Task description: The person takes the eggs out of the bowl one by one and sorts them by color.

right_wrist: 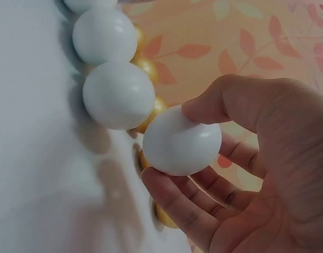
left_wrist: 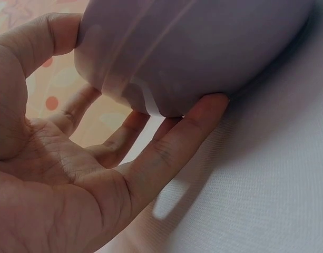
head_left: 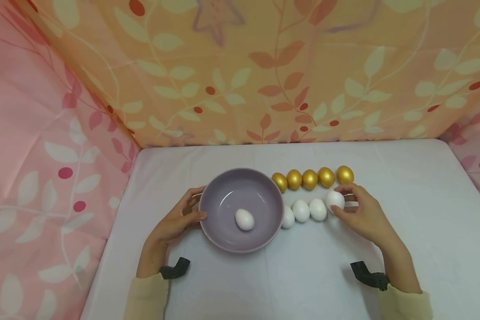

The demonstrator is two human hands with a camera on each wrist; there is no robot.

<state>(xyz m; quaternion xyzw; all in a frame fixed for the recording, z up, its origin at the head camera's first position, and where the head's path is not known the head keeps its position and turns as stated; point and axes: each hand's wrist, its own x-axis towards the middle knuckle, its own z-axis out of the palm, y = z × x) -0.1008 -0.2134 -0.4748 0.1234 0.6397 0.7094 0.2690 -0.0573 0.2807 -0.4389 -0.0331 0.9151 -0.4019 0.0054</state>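
Observation:
A lilac bowl [head_left: 224, 195] sits on the white table with one white egg [head_left: 244, 219] lying in it. My left hand [head_left: 179, 218] cups the bowl's left wall, thumb on the rim [left_wrist: 61, 31] and fingers [left_wrist: 187, 126] under its side [left_wrist: 203, 47]. To the right of the bowl runs a row of white eggs [head_left: 302, 210], and behind it a row of several golden eggs [head_left: 310, 178]. My right hand [head_left: 358, 211] pinches the rightmost white egg [head_left: 335, 200] [right_wrist: 181, 140] between thumb and fingers, just off the table.
Patterned pink and orange cloth walls close in the table [head_left: 416, 213] at the back and both sides. Bare white tabletop lies in front of the bowl and to the right of the eggs.

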